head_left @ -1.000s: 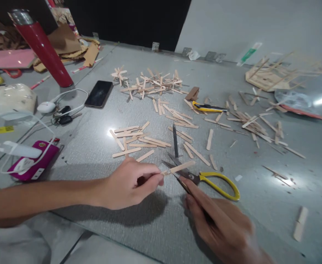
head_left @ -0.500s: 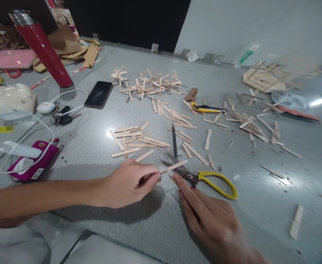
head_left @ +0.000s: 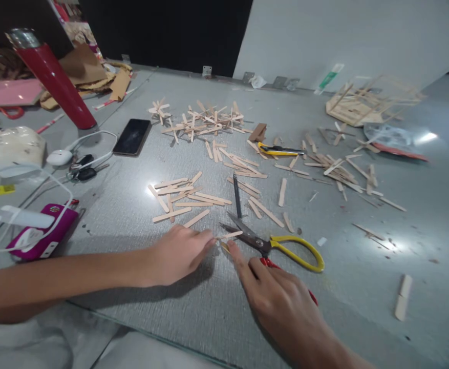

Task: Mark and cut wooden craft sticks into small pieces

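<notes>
My left hand (head_left: 184, 253) is closed in a pinch on a flat wooden craft stick (head_left: 230, 235), whose free end points right. My right hand (head_left: 276, 294) reaches in from the lower right, index finger stretched forward and the other fingers curled. A short piece of craft stick (head_left: 225, 247) shows at that index fingertip, close under the left hand's stick; the right thumb is hidden. Just beyond the right hand lie scissors (head_left: 260, 245) with one yellow and one red handle, blades apart. A dark pencil-like rod (head_left: 237, 196) lies behind the blades.
Loose craft sticks (head_left: 188, 197) lie ahead, with a bigger heap (head_left: 209, 120) behind. A yellow box cutter (head_left: 280, 149), a stick frame (head_left: 357, 105) and more sticks are on the right. A phone (head_left: 132, 137), red bottle (head_left: 53, 77), keys (head_left: 84, 168) and purple power adapter (head_left: 45, 233) stand left.
The view has shifted a little. Both hands have moved slightly left, and the left hand's stick lies flatter. My right middle finger has curled back, uncovering more of the scissors' red handle.
</notes>
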`<state>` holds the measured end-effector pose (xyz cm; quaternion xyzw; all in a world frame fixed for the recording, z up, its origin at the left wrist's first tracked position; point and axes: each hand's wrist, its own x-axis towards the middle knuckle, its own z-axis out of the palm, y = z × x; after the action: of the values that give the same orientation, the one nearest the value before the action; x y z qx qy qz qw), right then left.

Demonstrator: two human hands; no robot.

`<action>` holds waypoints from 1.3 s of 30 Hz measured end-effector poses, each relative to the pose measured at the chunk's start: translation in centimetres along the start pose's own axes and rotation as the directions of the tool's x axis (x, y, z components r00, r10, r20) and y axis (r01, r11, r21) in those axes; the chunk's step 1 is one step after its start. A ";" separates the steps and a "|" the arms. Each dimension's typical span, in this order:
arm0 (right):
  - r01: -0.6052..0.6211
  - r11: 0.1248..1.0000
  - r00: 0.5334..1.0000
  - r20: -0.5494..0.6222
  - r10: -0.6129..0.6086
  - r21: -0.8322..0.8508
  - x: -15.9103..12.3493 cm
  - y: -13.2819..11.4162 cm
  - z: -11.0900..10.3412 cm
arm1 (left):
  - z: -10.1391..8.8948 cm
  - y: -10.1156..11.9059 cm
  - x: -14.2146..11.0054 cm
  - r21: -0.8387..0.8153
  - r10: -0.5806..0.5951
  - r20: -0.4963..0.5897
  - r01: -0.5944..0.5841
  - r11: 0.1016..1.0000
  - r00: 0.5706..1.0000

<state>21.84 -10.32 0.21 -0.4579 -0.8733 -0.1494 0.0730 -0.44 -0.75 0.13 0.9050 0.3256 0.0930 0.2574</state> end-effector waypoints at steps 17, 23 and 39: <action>0.006 0.993 1.000 -0.004 -0.007 -0.116 0.3 -0.4 0.1 | 0.5 -0.2 0.2 0.058 -0.020 0.007 0.019 0.998 1.000; -0.003 0.992 0.999 -0.042 -0.003 -0.128 0.5 -0.4 -0.1 | 0.2 -0.3 0.2 -0.019 -0.042 0.018 0.042 0.999 0.999; -0.199 0.952 0.965 -0.123 0.232 0.233 0.9 0.1 1.0 | 0.0 -0.2 0.6 -0.036 -0.071 0.033 0.072 0.997 0.997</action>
<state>21.46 -9.24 -0.50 -0.5273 -0.8212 -0.0773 0.2039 -0.12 -0.23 -0.01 0.8893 0.3518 0.0752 0.2824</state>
